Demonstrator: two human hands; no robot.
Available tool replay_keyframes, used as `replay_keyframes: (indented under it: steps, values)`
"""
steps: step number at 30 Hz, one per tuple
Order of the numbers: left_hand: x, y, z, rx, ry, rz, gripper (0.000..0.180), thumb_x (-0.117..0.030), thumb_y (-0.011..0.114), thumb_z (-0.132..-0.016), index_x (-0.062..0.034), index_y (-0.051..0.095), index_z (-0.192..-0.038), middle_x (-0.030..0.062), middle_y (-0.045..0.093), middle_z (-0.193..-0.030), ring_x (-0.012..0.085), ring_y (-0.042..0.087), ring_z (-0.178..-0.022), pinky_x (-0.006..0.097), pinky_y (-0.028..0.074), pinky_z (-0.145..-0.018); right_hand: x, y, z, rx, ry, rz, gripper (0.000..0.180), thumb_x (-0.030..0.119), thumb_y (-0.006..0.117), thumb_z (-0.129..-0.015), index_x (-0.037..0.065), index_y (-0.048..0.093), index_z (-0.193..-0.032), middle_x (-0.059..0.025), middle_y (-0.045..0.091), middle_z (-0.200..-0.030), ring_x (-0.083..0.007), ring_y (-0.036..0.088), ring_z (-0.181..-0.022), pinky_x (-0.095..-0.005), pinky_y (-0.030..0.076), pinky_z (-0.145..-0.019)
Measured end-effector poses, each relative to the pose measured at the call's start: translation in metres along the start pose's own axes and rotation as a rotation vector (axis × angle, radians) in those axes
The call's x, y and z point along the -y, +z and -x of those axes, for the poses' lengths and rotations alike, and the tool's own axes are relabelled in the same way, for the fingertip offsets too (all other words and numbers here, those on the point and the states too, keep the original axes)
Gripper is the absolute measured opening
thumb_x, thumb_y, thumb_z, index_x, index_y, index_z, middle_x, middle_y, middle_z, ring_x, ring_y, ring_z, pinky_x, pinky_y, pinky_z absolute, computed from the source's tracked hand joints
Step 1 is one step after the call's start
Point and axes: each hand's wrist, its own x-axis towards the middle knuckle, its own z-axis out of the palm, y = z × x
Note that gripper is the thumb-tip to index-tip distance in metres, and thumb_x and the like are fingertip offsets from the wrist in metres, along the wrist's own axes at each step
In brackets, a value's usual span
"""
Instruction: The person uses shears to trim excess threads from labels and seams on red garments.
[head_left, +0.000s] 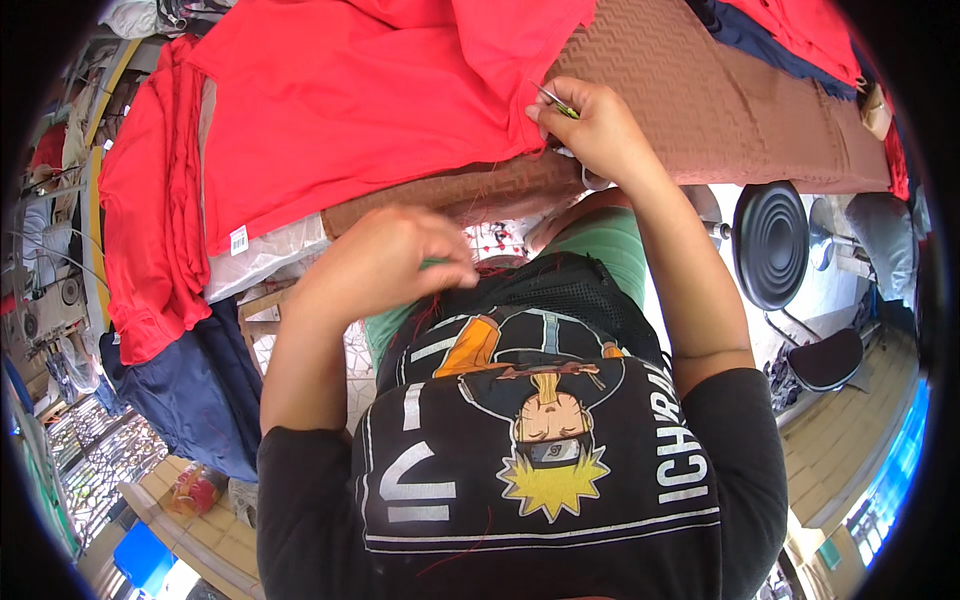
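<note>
- A person's right hand (pixel 600 125) grips small snips (pixel 566 110) between thumb and fingers, the blade pointing to the edge of a red garment (pixel 370 110).
- The left hand (pixel 405 250), blurred, hovers above the lap with fingers curled; whether it holds anything cannot be told.
- The red garment lies spread across a table draped in brown cloth (pixel 730 100), a white tag (pixel 238 240) at its lower left corner.
- More red fabric (pixel 155 210) hangs at left, above navy fabric (pixel 195 400).
</note>
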Motion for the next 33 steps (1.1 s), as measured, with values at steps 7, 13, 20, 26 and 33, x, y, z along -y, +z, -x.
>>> replay_keyframes:
  steps: [7, 13, 20, 26, 33]
  values:
    - [-0.021, -0.008, -0.011, -0.298, -0.124, -0.113, 0.017, -0.016, 0.068, -0.084, -0.0024, 0.067, -0.094, 0.0112, 0.067, -0.101, 0.0298, 0.064, -0.094, 0.037, 0.050, -0.083, 0.009, -0.005, -0.001, 0.045, 0.077, -0.047, 0.019, 0.021, 0.067, -0.087, 0.002, 0.064, -0.087, -0.0033, 0.060, -0.066, -0.0101, 0.058, -0.061, -0.0283, 0.048, -0.058]
    - [0.014, 0.037, -0.081, -0.698, 0.107, -0.258, 0.027, -0.004, 0.066, -0.082, -0.0067, 0.061, -0.108, 0.0086, 0.057, -0.119, 0.0296, 0.060, -0.102, 0.039, 0.049, -0.088, 0.009, -0.009, -0.010, 0.062, 0.116, -0.224, 0.018, 0.021, 0.068, -0.086, 0.003, 0.067, -0.090, -0.0024, 0.065, -0.070, -0.0086, 0.057, -0.060, -0.0259, 0.044, -0.054]
    - [0.028, 0.043, -0.099, -0.786, 0.137, -0.154, 0.033, -0.010, 0.074, -0.077, -0.0101, 0.067, -0.109, 0.0067, 0.063, -0.109, 0.0244, 0.064, -0.094, 0.033, 0.054, -0.077, 0.018, -0.016, -0.008, 0.052, 0.281, -0.481, 0.021, 0.017, 0.067, -0.086, 0.003, 0.065, -0.102, -0.0015, 0.066, -0.075, -0.0010, 0.044, -0.047, -0.0168, 0.028, -0.040]
    - [0.024, 0.039, -0.101, -0.829, 0.146, -0.083, 0.029, -0.009, 0.074, -0.078, -0.0075, 0.069, -0.107, 0.0090, 0.068, -0.100, 0.0212, 0.067, -0.087, 0.030, 0.054, -0.075, 0.019, -0.024, 0.001, 0.027, 0.298, -0.602, 0.027, 0.016, 0.066, -0.087, 0.002, 0.064, -0.110, -0.0037, 0.068, -0.078, -0.0023, 0.047, -0.047, -0.0167, 0.031, -0.040]
    - [0.018, 0.041, -0.100, -0.832, -0.018, 0.243, 0.030, -0.008, 0.074, -0.081, -0.0021, 0.065, -0.110, 0.0097, 0.071, -0.101, 0.0161, 0.068, -0.090, 0.028, 0.054, -0.082, 0.010, -0.025, 0.014, 0.037, 0.057, -0.350, 0.020, 0.017, 0.072, -0.085, 0.003, 0.070, -0.100, 0.0003, 0.063, -0.070, -0.0041, 0.052, -0.063, -0.0236, 0.042, -0.054]
